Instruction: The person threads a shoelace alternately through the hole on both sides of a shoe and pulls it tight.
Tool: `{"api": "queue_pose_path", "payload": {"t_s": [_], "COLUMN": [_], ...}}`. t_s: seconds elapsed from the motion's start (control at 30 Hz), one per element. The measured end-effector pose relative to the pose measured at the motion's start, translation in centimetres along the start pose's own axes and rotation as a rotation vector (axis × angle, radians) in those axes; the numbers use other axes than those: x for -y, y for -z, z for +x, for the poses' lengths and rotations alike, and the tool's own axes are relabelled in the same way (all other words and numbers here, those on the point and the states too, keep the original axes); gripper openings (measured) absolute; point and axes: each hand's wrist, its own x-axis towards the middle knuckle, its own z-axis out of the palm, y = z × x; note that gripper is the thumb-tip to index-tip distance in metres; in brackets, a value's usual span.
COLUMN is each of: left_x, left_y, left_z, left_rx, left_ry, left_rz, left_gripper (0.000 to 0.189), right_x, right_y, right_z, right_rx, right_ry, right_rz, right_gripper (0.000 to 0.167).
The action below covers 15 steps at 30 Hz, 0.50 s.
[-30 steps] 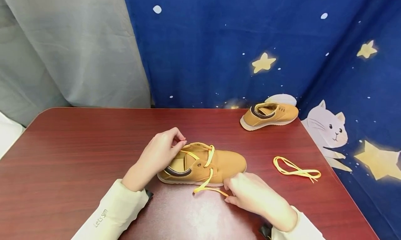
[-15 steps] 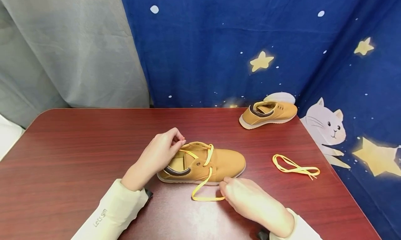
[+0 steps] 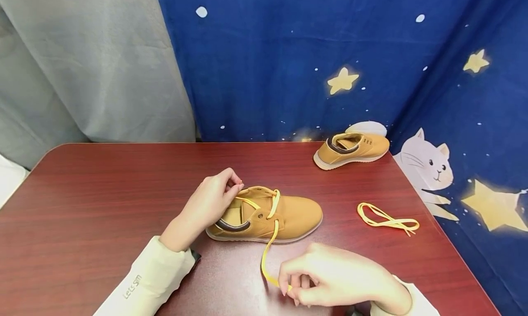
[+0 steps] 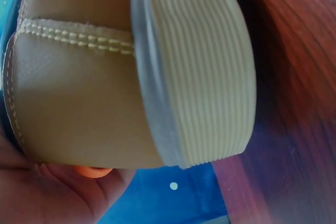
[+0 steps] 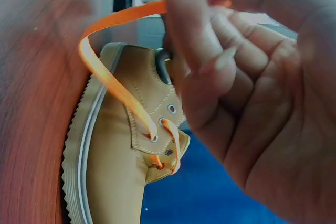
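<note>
A tan lace-up shoe (image 3: pixel 299 217) stands on the table with its toe to the right. A yellow shoelace (image 3: pixel 271 249) is threaded through some of its eyelets. My right hand (image 3: pixel 336 274) pinches one end of this lace, in front of the shoe. In the right wrist view the lace (image 5: pixel 113 85), looking orange, curves from an eyelet to the fingertips. My left hand (image 3: pixel 210 199) is at the shoe's far collar, pinching the other lace end. The left wrist view is filled by the shoe's heel (image 4: pixel 79 98), with a bit of orange lace (image 4: pixel 94 172) between the fingers.
A second tan shoe (image 3: pixel 373 147), without a lace, stands at the table's back right corner. A loose yellow shoelace (image 3: pixel 387 222) lies looped near the right edge of the reddish-brown table (image 3: pixel 103 206). Grey and blue curtains (image 3: pixel 255 63) hang behind.
My right hand has moved toward the front of the table with the lace end, drawing the near lace out from the shoe. The left hand has stayed in place.
</note>
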Motion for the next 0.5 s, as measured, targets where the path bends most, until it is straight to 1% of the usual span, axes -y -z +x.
{"api": "queue_pose_path", "payload": {"t_s": [0.1,0.2,0.27,0.37,0.47,0.5], "left_x": [0.0,0.0,0.0,-0.1,0.0,-0.1], "left_y": [0.0,0.0,-0.1,-0.2,-0.3,-0.3], "left_z": [0.0,0.0,0.1,0.1,0.1,0.1], "left_rx": [-0.005,-0.005,-0.009,-0.013,-0.012,-0.01], "left_ry": [0.011,0.018,0.02,0.021,0.02,0.019], "left_rz": [-0.001,-0.005,-0.009,-0.02,-0.03,-0.034], "left_gripper": [0.006,0.006,0.006,0.005,0.005,0.005], "right_x": [0.0,-0.1,-0.2,-0.4,-0.6,-0.6], "right_y": [0.5,1.1,1.5,2.1,2.4,2.5], "right_z": [0.0,-0.2,-0.4,-0.7,-0.9,-0.9], "right_rx": [0.012,0.027,0.033,0.033,-0.004,-0.027], "right_ry": [0.077,0.153,0.196,0.22,0.229,0.237], "right_rz": [0.084,0.17,0.205,0.294,0.368,0.369], "right_gripper": [0.004,0.014,0.019,0.02,0.018,0.018]}}
